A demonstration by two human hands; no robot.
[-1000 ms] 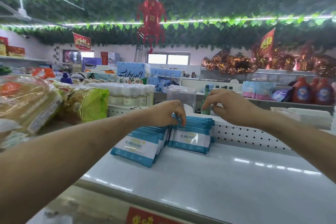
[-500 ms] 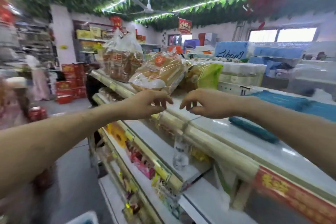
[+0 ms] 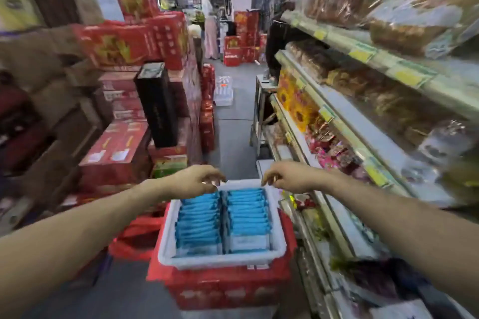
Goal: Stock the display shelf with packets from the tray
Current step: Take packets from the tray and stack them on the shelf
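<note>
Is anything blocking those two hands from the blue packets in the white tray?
Nothing visible does. The left hand and right hand hang empty over the far end of the white tray, and the blue packets stand uncovered in two rows directly below them.

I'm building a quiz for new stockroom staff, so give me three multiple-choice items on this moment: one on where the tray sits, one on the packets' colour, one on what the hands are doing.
1. The white tray rests on:
A. a red crate
B. the floor
C. a shelf

2. The packets in the tray are mostly:
A. green
B. blue
C. yellow

3. Both hands are:
A. gripping packets
B. empty, above the tray's far end
C. resting on the shelf

Answers:
1 A: the red crate shows directly beneath the tray.
2 B: two rows of blue packets fill it.
3 B: the left hand and right hand hover with fingers curled, holding nothing.
</note>
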